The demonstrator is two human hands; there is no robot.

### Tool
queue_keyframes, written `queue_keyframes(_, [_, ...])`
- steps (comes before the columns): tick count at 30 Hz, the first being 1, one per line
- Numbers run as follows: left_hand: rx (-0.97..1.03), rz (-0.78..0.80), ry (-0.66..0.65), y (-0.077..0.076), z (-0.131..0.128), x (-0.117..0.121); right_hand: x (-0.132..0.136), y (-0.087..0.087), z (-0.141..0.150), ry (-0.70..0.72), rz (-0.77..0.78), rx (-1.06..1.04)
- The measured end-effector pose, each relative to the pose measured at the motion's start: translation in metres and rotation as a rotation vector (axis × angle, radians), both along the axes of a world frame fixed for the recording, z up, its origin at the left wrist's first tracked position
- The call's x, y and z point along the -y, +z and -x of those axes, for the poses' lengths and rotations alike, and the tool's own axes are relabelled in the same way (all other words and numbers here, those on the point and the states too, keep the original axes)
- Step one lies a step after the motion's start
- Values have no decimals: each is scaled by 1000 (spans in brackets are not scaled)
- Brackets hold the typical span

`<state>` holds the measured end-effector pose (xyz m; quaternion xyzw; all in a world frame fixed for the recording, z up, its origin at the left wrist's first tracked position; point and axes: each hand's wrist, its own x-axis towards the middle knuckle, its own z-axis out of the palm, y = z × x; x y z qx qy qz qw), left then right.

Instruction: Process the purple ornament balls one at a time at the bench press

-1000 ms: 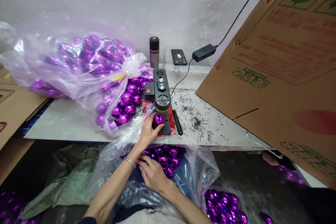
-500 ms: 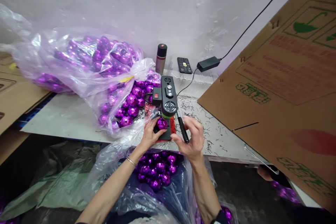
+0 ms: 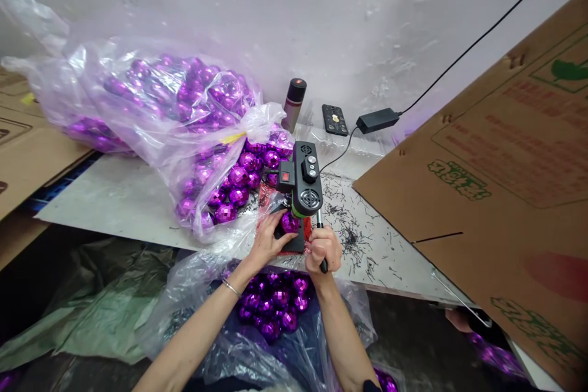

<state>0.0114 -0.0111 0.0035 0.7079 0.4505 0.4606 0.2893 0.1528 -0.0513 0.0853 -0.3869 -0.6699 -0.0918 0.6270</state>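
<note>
Ball: glossy purple, round, mirror-like facets; on the dark base plate (image 3: 297,241), under the green-rimmed head of the press (image 3: 307,177)
Left hand: thumb and fingertips clamped on the sides of the ball (image 3: 290,221); hand (image 3: 270,237)
Right hand: fist (image 3: 324,250) wrapped round the black grip of the lever (image 3: 324,266), just beside the plate; hands apart from each other
Press: matte black, rounded ends, round slotted grilles, silver buttons, red switch on a side box
Large bag: thin, crinkled translucent film (image 3: 151,98), full of faceted balls, yellow tie at neck; loose balls beside the press
Lap bag: clear wrinkled film (image 3: 179,312) below the front edge, purple balls (image 3: 273,306) at its middle
Surface: pale, flat (image 3: 138,202); front edge runs just below the hands; fine black clippings (image 3: 351,237) right of the lever
Room: strip between right hand and brown carton (image 3: 459,177), narrowing toward the back; large bag crowds the press's left side
Back: dark-capped bottle (image 3: 294,104), black phone (image 3: 335,119), adapter (image 3: 378,120) with cord
Change: right hand, open beside the lever 0.5 s ago, now closed on it; left hand still at the ball
</note>
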Motion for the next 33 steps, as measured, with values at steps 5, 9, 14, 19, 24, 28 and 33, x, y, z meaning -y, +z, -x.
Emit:
queue_keyframes(5, [-7, -21, 12, -1, -1, 1, 2, -6, 4, -34, 18, -55])
queue_keyframes(9, [-14, -54, 2, -2, 0, 1, 3, -11, 6, -48, 17, -99])
queue_keyframes(14, [-23, -96, -9, -2, 2, 1, 0, -18, 8, -47, -6, -147])
queue_keyframes(19, [-29, -78, 0, -5, 1, -1, -3, -21, 10, -54, -12, -173])
queue_keyframes(24, [-22, -75, 10, -8, -1, -2, -2, -26, 9, -49, 5, -90])
queue_keyframes(28, [-18, -68, 14, -8, -1, -4, 0, -18, 8, 1, -12, -62])
queue_keyframes(33, [-20, -47, -4, -3, 0, -7, 4, 35, 10, -9, 175, -233])
